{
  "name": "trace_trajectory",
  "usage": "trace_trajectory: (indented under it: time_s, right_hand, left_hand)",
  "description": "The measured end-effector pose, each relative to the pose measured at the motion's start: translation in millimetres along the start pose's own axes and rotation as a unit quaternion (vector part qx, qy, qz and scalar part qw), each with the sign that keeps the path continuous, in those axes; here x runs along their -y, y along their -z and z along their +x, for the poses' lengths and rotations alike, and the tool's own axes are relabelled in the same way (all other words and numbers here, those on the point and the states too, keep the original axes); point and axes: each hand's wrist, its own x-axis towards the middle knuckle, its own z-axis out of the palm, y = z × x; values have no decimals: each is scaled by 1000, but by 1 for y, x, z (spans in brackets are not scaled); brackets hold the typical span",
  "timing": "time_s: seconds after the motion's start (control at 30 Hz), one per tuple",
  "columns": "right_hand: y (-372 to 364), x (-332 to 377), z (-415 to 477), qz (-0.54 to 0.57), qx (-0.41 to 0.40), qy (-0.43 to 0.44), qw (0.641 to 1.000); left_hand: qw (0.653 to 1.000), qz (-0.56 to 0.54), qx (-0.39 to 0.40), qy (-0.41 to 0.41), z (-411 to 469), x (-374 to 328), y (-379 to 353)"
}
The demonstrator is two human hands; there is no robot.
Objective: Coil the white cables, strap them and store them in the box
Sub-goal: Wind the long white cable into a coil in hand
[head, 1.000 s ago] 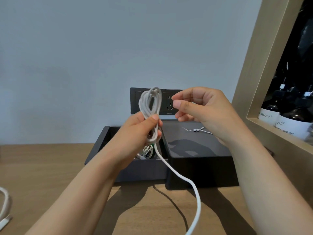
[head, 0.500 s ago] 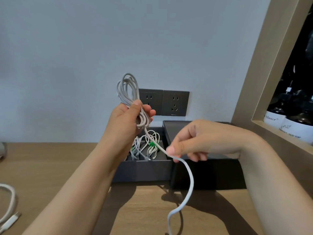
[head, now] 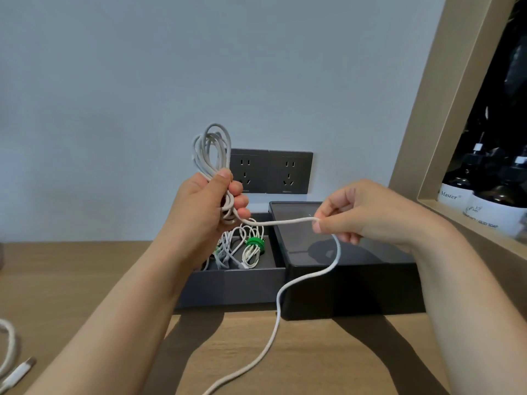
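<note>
My left hand (head: 205, 203) grips a bundle of white cable loops (head: 212, 146) upright above the open dark box (head: 233, 286). From the bundle the loose end of the white cable (head: 281, 297) runs right to my right hand (head: 362, 212), which pinches it between thumb and forefinger over the box lid (head: 348, 277). Beyond the pinch the cable drops over the lid's front and trails across the wooden table to the bottom edge. Inside the box lie coiled white cables bound with green straps (head: 254, 242).
Two dark wall sockets (head: 271, 172) sit behind the box. A wooden shelf frame (head: 422, 132) with dark soap bottles (head: 490, 201) stands at the right. Another white cable with a plug (head: 14, 372) lies at the table's left edge.
My right hand came down from beside the loops, took hold of the trailing cable and drew it out to the right over the lid. My left hand with the bundle shifted left.
</note>
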Motion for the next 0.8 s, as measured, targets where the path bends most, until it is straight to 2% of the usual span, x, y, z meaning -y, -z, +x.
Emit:
trace_trajectory:
  time_s: [0.17,0.27,0.37,0.47,0.8]
  right_hand:
    - [-1,-2,3,61,-52,26,996]
    - [0,-3,4,29,-90,28,995]
    - [2,-4,4,22,-89,19,996]
    - [4,-5,3,92,-75,32,992]
    - [6,0,5,154,-122,135,971]
  left_hand:
    - [997,73,14,-9,0,5,2]
    - [993,116,35,1,-1,8,2]
    - [989,144,43,5,-1,9,2]
    - [983,179,45,7,-1,11,3]
    - [965,247,88,15,-7,18,-1]
